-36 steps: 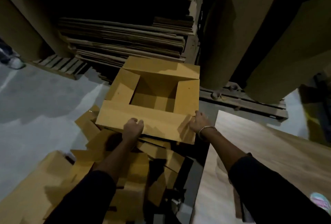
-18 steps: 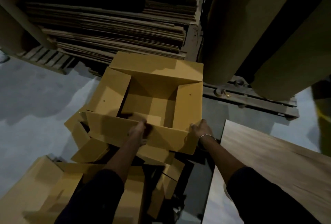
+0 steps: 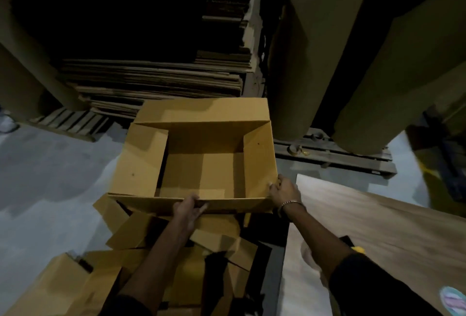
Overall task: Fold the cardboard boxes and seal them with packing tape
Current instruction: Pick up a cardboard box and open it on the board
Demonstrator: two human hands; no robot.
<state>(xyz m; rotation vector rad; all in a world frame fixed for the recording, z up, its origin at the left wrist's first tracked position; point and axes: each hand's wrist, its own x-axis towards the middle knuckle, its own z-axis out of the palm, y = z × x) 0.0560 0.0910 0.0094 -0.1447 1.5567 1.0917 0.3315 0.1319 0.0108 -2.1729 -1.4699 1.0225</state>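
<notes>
At nine o'clock, bare grey floor (image 3: pixel 45 169) lies beside my work. Toward the middle, the open box (image 3: pixel 201 161) sits on a heap of loose cardboard pieces (image 3: pixel 141 230), its four top flaps spread outward and its inside empty. My left hand (image 3: pixel 187 211) is curled over the near flap at six o'clock, fingers wrapped on its edge. My right hand (image 3: pixel 285 193) pinches the near right corner at about four o'clock, thumb on the side flap. At three o'clock lies a pale wooden board (image 3: pixel 378 230). To fold well, I'd judge the short side flaps should go down first, then the long ones, squared so the seam meets for taping. I see no tape.
</notes>
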